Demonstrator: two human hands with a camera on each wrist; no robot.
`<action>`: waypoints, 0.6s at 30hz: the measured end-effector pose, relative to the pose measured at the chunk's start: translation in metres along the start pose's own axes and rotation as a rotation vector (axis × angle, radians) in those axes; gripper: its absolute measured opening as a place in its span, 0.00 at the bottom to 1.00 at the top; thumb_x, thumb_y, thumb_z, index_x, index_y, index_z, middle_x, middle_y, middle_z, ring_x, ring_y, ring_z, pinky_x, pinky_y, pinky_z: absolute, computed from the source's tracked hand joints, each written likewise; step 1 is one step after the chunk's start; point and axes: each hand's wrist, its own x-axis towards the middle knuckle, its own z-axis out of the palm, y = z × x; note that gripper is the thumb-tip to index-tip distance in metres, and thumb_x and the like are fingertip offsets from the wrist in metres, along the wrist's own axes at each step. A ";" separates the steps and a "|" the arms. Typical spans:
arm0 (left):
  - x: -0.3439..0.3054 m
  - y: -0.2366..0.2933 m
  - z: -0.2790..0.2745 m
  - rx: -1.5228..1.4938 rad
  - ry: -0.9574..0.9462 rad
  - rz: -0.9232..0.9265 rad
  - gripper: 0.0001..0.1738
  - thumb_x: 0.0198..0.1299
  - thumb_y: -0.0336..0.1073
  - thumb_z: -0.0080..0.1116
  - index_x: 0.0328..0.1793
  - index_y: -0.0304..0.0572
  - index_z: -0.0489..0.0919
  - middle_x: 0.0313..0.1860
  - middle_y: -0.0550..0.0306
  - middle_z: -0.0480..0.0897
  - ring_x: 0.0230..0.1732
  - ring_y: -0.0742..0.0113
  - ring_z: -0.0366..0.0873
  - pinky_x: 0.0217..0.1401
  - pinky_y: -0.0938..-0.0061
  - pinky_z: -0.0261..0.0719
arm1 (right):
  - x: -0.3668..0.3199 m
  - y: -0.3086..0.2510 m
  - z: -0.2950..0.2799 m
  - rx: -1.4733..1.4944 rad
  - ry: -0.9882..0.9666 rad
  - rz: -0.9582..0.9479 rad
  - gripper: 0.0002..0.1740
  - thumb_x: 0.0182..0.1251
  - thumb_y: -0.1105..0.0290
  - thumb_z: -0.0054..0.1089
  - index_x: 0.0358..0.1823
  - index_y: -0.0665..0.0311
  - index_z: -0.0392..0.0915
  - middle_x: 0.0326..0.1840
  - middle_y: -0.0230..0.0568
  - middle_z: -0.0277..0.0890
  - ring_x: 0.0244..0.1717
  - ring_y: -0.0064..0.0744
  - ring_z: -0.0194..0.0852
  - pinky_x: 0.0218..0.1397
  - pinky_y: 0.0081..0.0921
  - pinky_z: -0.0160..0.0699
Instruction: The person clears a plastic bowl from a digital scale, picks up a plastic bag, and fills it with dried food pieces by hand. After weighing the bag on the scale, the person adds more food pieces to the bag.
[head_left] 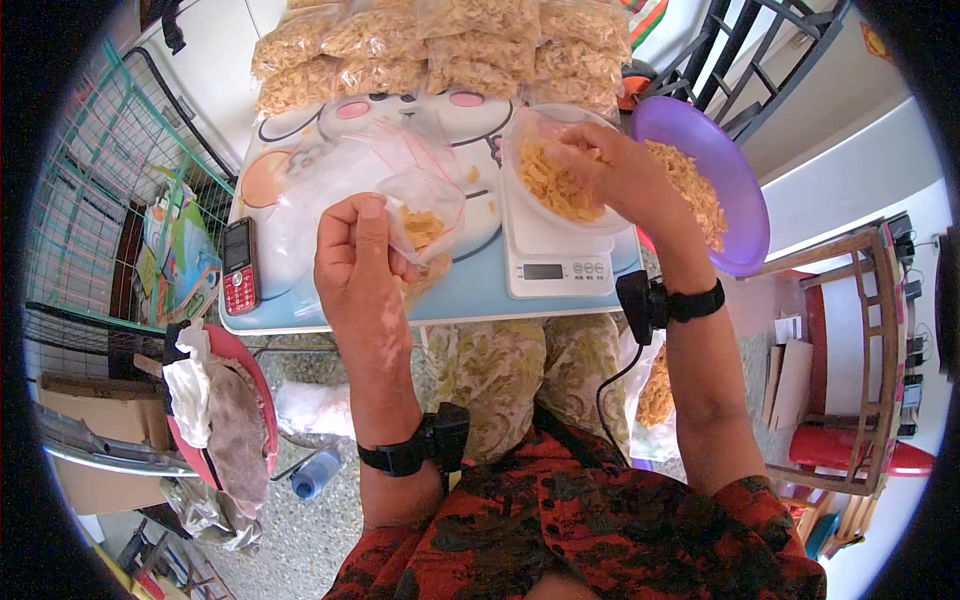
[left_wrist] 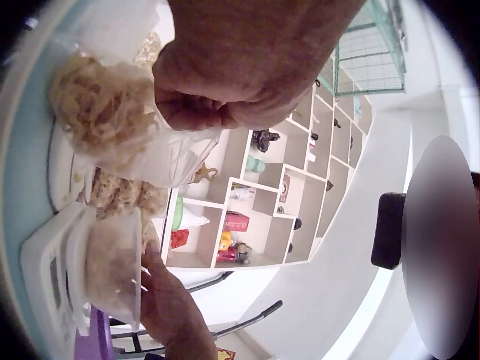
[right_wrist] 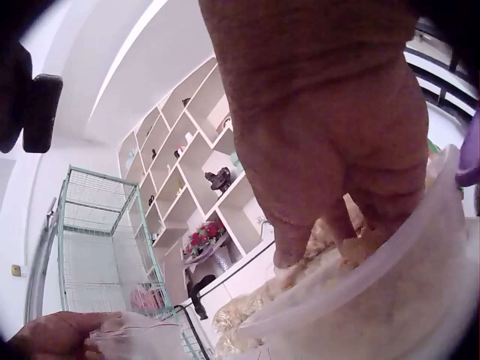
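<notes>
My left hand [head_left: 365,265] grips the rim of a clear zip bag [head_left: 432,200] between thumb and curled fingers. Yellowish dried flakes [head_left: 422,228] lie inside this bag, and in the left wrist view they bulge its lower part [left_wrist: 105,112]. A round translucent plastic tub [head_left: 520,175] of the same flakes stands on a white kitchen scale [head_left: 560,245]. Over the tub's right side, my right hand [head_left: 620,175] reaches in with bent fingers, gathering flakes at the fingertips [right_wrist: 289,277]. The tub's wall partly hides those fingers in the right wrist view.
Filled bags [head_left: 380,40] are stacked along the table's far side. A purple basin [head_left: 745,190] with more flakes sits right of the scale. Flat empty bags [head_left: 340,180] lie left of centre, near a red phone [head_left: 240,265]. A wire cage [head_left: 150,170] stands at left.
</notes>
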 end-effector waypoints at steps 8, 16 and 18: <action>-0.001 0.002 0.001 0.011 -0.002 -0.007 0.10 0.70 0.40 0.56 0.45 0.40 0.77 0.26 0.67 0.73 0.21 0.83 0.64 0.23 0.86 0.62 | 0.002 0.005 0.016 -0.374 0.130 -0.271 0.24 0.54 0.62 0.69 0.52 0.63 0.80 0.46 0.53 0.74 0.50 0.46 0.74 0.53 0.35 0.74; 0.000 0.003 0.001 0.019 -0.006 -0.020 0.10 0.68 0.40 0.57 0.45 0.41 0.77 0.26 0.68 0.73 0.22 0.82 0.64 0.22 0.85 0.63 | -0.001 0.003 -0.005 -0.253 0.132 -0.175 0.13 0.57 0.69 0.63 0.43 0.66 0.80 0.39 0.44 0.78 0.40 0.38 0.80 0.44 0.28 0.77; 0.001 0.001 0.001 0.003 -0.015 -0.019 0.10 0.68 0.39 0.58 0.45 0.41 0.77 0.27 0.67 0.73 0.21 0.82 0.64 0.21 0.85 0.63 | -0.001 0.001 -0.014 0.065 0.098 -0.022 0.11 0.61 0.71 0.62 0.44 0.67 0.79 0.40 0.41 0.79 0.40 0.33 0.80 0.41 0.24 0.77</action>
